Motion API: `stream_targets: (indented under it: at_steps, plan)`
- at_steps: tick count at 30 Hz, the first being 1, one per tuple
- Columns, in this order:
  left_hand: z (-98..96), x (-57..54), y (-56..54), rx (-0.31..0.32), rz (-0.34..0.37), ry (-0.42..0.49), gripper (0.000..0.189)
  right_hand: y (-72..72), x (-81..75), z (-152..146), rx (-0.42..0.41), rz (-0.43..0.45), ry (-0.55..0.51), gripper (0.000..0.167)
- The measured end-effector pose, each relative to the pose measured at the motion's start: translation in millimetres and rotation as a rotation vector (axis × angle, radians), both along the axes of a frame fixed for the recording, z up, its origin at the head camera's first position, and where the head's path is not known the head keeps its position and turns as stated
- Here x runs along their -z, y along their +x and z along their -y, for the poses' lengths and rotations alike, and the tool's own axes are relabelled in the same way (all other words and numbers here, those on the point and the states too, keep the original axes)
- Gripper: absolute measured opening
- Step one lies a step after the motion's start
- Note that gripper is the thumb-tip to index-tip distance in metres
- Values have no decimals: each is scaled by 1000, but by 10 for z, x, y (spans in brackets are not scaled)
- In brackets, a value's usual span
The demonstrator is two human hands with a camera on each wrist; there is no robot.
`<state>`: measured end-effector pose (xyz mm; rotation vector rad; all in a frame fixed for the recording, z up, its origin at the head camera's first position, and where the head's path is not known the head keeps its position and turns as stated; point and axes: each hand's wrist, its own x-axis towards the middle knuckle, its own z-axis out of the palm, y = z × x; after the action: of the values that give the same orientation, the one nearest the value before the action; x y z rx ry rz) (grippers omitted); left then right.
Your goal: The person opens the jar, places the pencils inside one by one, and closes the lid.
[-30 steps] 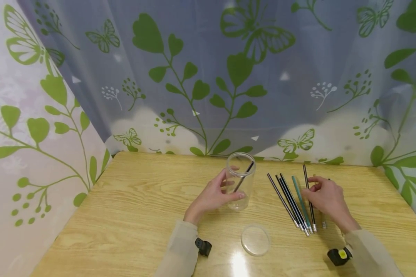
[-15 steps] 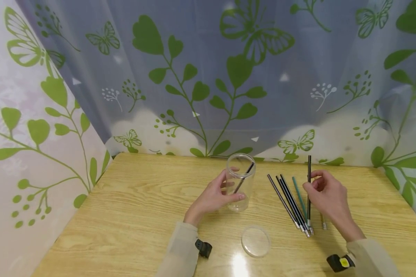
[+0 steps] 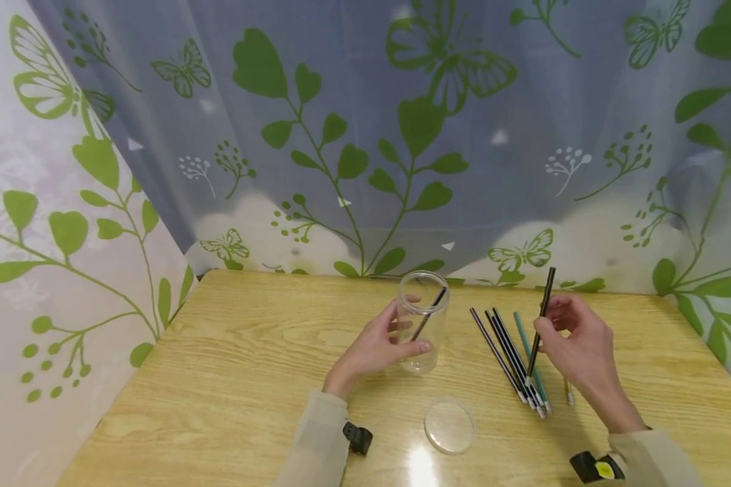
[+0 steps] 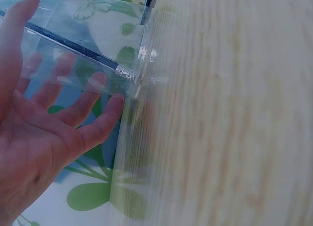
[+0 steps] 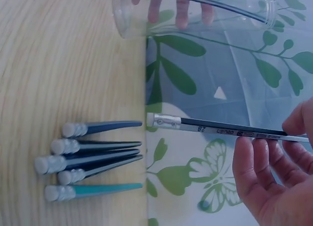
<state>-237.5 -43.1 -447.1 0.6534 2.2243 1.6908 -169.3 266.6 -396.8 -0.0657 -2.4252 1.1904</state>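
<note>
My left hand [image 3: 380, 341] is curled round a clear jar [image 3: 423, 321] that stands upright and uncapped on the table. One dark pencil [image 4: 73, 45] leans inside it, eraser end at the bottom. Between thumb and fingers, my right hand [image 3: 579, 341] pinches a black-and-silver pencil [image 5: 220, 128], raised off the table with its white eraser end pointing down. Below and left of that hand, several dark pencils [image 3: 504, 352] and a teal pencil [image 5: 98, 191] lie side by side, erasers toward me.
A round clear lid [image 3: 449, 425] lies flat in front of the jar. Another pencil [image 3: 568, 391] lies partly hidden behind my right hand. A curtain with green leaves [image 3: 353, 159] hangs along the table's back edge.
My right hand has lifted a black pencil from the right side of the row, and its lower end has swung left. The left hand and jar have stayed put.
</note>
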Motion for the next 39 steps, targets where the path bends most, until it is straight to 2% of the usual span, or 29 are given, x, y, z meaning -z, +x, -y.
stream_targets:
  at_steps: [8,16,22,27,31,34,39]
  plan:
    - [7,13,12,2,-2,8,76,15,-65,62,-70,-51,-119,13]
    - [14,12,14,-8,5,0,77,5,-210,127,-132,-130,-171,13]
    - [16,0,7,-8,0,-2,75,-23,-326,200,-129,-182,-238,16]
    - [28,-9,4,-20,6,-6,76,-65,-430,265,-133,-204,-336,24]
    - [26,-10,-4,-16,-2,-9,74,-84,-514,294,-170,-236,-467,31]
    - [19,-7,-7,-6,-5,-7,73,-95,-579,298,-216,-289,-558,34]
    - [12,2,-2,0,1,-3,73,-130,-683,313,-304,-396,-615,38]
